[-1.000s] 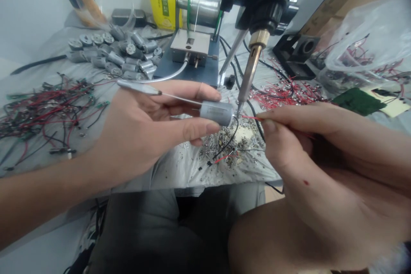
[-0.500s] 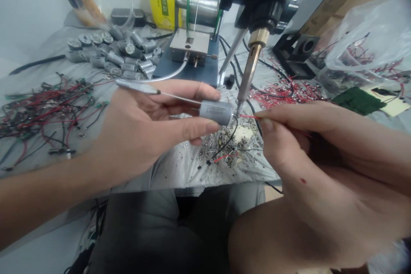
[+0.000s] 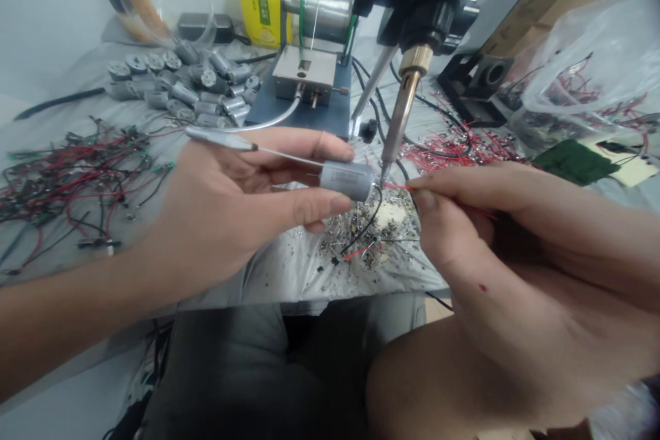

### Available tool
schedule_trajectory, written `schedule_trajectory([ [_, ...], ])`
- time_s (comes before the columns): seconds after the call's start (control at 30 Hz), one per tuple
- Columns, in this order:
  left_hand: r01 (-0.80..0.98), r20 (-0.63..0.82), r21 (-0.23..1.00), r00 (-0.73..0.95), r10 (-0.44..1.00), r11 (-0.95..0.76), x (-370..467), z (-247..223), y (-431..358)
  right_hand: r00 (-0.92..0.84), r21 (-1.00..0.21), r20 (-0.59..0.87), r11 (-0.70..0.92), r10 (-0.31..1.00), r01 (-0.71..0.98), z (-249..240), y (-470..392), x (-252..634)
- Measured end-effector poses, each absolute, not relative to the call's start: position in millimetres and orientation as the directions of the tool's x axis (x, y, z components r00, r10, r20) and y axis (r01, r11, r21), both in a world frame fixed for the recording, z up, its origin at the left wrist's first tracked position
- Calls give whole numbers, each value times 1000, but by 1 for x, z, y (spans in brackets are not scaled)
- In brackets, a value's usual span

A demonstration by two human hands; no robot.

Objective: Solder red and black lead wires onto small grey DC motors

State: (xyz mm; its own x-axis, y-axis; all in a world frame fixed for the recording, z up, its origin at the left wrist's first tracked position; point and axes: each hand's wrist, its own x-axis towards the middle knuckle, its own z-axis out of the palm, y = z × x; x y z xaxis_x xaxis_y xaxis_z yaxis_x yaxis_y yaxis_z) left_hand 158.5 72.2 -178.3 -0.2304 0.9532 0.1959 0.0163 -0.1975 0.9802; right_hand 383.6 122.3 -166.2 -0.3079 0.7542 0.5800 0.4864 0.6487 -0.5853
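Observation:
Between the thumb and fingers of my left hand (image 3: 242, 199) lies a small grey cylindrical motor (image 3: 346, 181), its terminal end facing right. A pen-shaped solder feed nozzle (image 3: 221, 139) rests across the same hand, and solder wire runs from it towards the motor. My right hand (image 3: 495, 240) pinches a red wire (image 3: 397, 186), whose end is at the motor's terminals. Just above that end is the tip of a soldering iron (image 3: 399, 117), pointing down from its stand. A black wire (image 3: 368, 223) hangs from the terminal end. Whether the tip touches the terminal cannot be made out.
Behind my left hand stands a solder feeder with a spool (image 3: 327, 10). Many grey motors (image 3: 190, 82) lie at back left, tangled wires (image 3: 77, 172) at left. Red wires (image 3: 464, 144) and a plastic bag (image 3: 592, 62) are at right. Solder debris (image 3: 361, 240) covers the table below.
My right hand has shifted very slightly left with the red wire, closer to the motor. My left hand, the motor and the iron look unchanged.

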Motion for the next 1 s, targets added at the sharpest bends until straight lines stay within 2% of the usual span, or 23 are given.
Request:
schedule_trajectory([
  [0.2,49,199,980,-267,943,-193,161,-179,73,-318,-566,571,644,757,515,-165,122,383],
  [0.37,44,197,980,-267,943,-193,161,-179,72,-331,-547,637,711,696,442,-164,124,384],
  [0.43,47,197,980,-273,942,-192,161,-179,72,-337,-556,620,700,709,449,-164,123,385],
  [0.53,12,183,983,-242,953,-186,159,-179,72,-318,-585,570,646,757,490,-165,121,386],
  [0.8,-64,159,983,-203,966,-175,157,-178,71,-329,-557,594,670,734,491,-164,122,384],
  [1.0,9,156,987,-251,955,-159,161,-175,72,-331,-568,588,668,738,481,-163,122,385],
])
